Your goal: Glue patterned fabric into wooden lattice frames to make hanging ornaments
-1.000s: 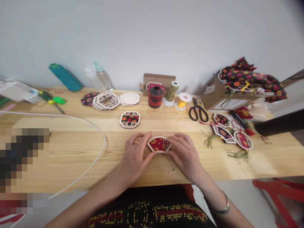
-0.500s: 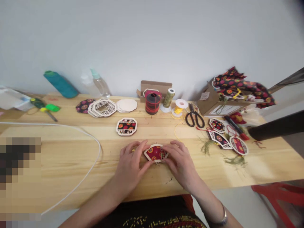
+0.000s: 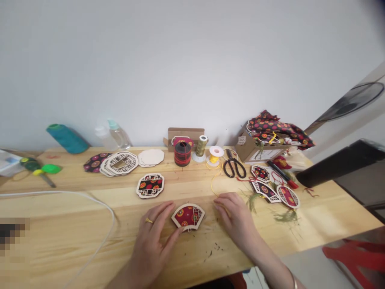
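Observation:
A fan-shaped wooden ornament [image 3: 188, 216], with a pale frame, red patterned cloth and a lattice at its right end, lies on the table between my hands. My left hand [image 3: 155, 230], with a ring on one finger, is beside its left end. The thumb touches the lower left edge; the index finger is spread away from the thumb. To the right, my right hand [image 3: 236, 216] rests on the table apart from the ornament, its fingers loosely bent and nothing visible in them. An octagonal framed cloth piece [image 3: 150, 185] lies beyond my left hand.
Behind stand a red-and-black thread spool [image 3: 182, 154], a yellow spool [image 3: 215, 154] and scissors [image 3: 234, 166]. Finished ornaments [image 3: 266, 190] lie right, near a cardboard box [image 3: 252, 150]. Lattice frames [image 3: 122, 163] are stacked left. A white cable [image 3: 110, 212] curves across the left side.
My right hand has let go of the ornament and moved right. My left fingers have loosened, leaving the thumb at its edge. The camera view has shifted, so everything sits lower.

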{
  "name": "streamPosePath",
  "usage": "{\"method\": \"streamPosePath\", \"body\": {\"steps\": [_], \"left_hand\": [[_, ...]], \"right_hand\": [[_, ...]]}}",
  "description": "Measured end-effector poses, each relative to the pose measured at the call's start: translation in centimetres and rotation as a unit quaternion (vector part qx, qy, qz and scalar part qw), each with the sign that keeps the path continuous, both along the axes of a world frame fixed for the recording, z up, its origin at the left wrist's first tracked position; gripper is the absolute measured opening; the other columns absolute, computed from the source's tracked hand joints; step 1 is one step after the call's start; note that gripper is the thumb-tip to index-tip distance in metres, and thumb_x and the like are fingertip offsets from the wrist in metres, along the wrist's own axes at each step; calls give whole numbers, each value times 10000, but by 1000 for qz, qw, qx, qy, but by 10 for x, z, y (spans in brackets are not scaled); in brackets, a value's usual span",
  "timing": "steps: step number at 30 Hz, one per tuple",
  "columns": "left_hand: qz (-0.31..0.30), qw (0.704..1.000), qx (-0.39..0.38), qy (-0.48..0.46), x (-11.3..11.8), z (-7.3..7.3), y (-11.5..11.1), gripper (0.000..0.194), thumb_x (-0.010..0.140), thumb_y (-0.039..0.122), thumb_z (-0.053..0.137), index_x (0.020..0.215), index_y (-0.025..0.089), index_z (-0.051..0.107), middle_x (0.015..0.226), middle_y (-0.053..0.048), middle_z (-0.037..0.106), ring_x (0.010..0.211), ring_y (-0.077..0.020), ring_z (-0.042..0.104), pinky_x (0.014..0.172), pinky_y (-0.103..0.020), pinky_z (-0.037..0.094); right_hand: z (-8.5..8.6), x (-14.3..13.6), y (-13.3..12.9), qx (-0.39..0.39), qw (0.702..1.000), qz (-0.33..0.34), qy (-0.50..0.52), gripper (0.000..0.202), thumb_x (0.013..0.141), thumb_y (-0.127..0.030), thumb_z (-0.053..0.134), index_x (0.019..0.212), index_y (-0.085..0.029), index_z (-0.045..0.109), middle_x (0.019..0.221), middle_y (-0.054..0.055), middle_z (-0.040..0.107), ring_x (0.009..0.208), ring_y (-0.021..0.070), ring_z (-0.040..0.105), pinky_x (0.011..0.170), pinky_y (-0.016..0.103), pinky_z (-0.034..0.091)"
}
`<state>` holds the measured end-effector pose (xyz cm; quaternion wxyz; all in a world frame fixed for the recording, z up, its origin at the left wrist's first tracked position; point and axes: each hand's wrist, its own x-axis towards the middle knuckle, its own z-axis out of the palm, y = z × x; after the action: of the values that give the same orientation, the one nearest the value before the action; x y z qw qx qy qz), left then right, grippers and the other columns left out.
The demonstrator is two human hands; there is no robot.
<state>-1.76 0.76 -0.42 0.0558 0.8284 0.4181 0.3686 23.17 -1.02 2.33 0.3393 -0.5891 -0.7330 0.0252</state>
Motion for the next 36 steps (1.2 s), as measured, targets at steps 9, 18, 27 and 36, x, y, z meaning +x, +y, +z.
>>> {"method": "streamPosePath", "body": {"steps": [9,18,27,36], "left_hand": [[-6,999,-6,-31,-1,-2,3,343,892,244,552,1227,201,490,1097,-96,623,1030,-235,588,861,-396,517],[-14,999,-10,-32,-1,0,3,322,894,248,538,1212,221,498,1068,-90,649,986,-235,621,831,-394,534],[-10,999,-4,-36,-2,-3,5,293,893,241,531,1184,207,520,1039,-95,656,957,-228,631,800,-377,548],[-11,999,-4,-36,-1,1,5,291,888,243,543,1177,207,531,1035,-87,669,951,-220,635,812,-353,543]], "right_hand": [[23,-1,54,-227,950,-91,-195,137,817,-180,560,772,-137,682,810,152,724,707,239,696,602,294,479],[96,51,107,-145,973,-173,-47,308,886,-244,402,825,-140,686,625,48,711,521,146,655,516,235,475],[157,73,156,137,948,-194,213,194,823,-276,563,681,-152,610,533,23,632,441,137,637,371,201,429],[140,56,163,171,973,-143,61,200,919,-223,426,967,-141,602,804,72,698,747,163,693,676,286,522]]}}
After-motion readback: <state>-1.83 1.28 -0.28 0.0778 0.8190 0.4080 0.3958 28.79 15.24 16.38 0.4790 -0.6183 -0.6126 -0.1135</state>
